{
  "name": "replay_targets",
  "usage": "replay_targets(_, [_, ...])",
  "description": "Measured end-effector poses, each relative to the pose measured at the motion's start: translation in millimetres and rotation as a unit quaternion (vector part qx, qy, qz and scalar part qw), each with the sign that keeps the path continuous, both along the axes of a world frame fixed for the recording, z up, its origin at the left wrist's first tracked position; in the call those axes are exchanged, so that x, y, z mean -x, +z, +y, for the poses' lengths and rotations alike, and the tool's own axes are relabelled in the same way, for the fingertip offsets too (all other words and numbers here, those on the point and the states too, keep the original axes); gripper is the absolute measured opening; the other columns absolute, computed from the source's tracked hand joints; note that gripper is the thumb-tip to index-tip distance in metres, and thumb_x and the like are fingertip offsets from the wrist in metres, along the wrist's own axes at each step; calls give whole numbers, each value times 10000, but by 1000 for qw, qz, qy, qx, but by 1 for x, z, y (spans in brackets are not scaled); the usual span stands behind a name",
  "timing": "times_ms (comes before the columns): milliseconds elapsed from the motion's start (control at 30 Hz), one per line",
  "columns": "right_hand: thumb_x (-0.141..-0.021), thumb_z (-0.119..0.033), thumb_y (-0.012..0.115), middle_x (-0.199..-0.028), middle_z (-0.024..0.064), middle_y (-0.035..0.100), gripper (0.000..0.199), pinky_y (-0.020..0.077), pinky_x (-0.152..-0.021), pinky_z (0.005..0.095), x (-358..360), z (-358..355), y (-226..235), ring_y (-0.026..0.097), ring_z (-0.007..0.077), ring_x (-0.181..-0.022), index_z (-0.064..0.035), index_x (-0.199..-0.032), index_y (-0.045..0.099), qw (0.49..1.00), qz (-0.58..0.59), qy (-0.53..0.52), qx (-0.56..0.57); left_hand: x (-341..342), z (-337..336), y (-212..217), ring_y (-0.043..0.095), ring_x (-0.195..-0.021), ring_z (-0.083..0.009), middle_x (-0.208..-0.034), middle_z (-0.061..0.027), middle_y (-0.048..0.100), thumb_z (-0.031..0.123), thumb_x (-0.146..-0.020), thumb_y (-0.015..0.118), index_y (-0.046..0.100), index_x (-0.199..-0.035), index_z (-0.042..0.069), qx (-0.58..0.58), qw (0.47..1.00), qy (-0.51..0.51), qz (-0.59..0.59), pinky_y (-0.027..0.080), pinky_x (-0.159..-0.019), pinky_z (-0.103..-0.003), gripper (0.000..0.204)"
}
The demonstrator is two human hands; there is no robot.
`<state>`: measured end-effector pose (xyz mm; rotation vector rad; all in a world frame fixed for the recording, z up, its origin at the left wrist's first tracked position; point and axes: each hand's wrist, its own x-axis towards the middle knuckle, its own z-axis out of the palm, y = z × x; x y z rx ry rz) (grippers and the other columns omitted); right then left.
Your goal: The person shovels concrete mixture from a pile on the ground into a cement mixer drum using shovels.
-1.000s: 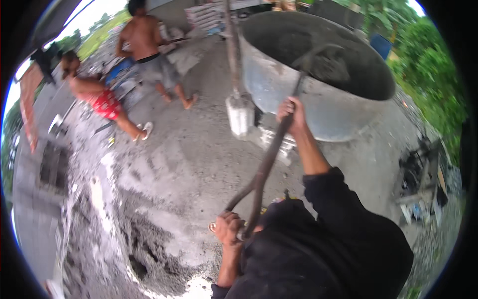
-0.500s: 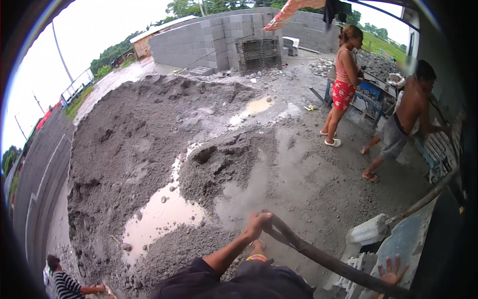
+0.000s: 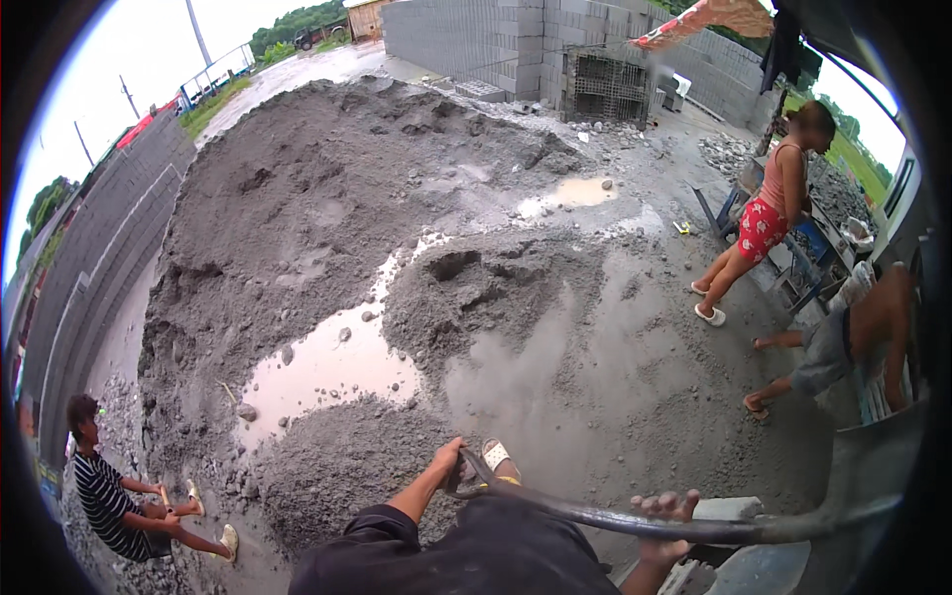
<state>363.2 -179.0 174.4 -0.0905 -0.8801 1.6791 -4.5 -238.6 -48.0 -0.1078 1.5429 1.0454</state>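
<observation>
I hold a long dark shovel handle (image 3: 595,518) that runs across the bottom of the view and off to the right. My left hand (image 3: 451,464) is closed on its grip end, close to my sandalled foot (image 3: 494,454). My right hand (image 3: 664,510) is wrapped around the shaft farther right, fingers curled over it. The shovel's blade is hidden at the right. In front of me lies a big heap of wet grey sand (image 3: 327,208), with a smaller dug mound (image 3: 476,293) and a muddy puddle (image 3: 322,362).
Two people stand at the right: one in red shorts (image 3: 769,223) and one bent over in grey shorts (image 3: 843,342). A person in a striped shirt (image 3: 109,496) sits at the lower left. A grey block wall (image 3: 516,35) stands behind, a metal drum's rim (image 3: 873,466) is at the right.
The view has swung away from the metal drum to the sand heap and puddle. Both hands stay on the shovel handle, which now lies lower and more level.
</observation>
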Motion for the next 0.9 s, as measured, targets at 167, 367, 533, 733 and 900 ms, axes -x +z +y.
replay_targets(167, [-809,-203,565,-632,-16,378,213,368,-722,317,96,101,-33,394,120,-627,-135,-715,386,960,-51,21,275,44,-64,-37,436,-407,-175,-486,-46,445,367,-770,519,469,-622,98,60,984,169,-6,382,-412,-337,311])
replay_targets(367, [-760,-209,568,-563,-2,396,227,411,-617,325,229,228,-184,426,138,-542,-136,-625,400,842,-146,67,515,76,-97,7,448,-470,-185,-523,-40,435,371,-795,512,454,-641,103,31,946,322,-22,391,-447,-340,315])
replay_targets(533, [-745,-210,563,-525,-6,387,222,405,-494,326,339,280,-395,405,132,-465,-138,-617,397,707,-269,133,640,59,-51,30,394,-432,-170,-532,-25,391,326,-824,488,414,-718,90,133,877,461,30,355,-413,-321,269])
replay_targets(733, [-748,-185,568,-540,27,400,162,413,-473,363,443,173,-603,417,182,-466,-103,-705,435,553,-334,267,715,67,-27,-12,372,-416,-151,-515,-16,368,367,-844,467,386,-675,111,321,760,544,154,346,-395,-297,317])
replay_targets(900, [-742,-173,562,-548,40,394,150,412,-480,408,457,135,-664,424,194,-474,-102,-700,437,466,-330,276,773,85,-48,-59,352,-363,-137,-481,9,352,406,-859,405,370,-643,140,427,727,511,169,375,-367,-305,345])
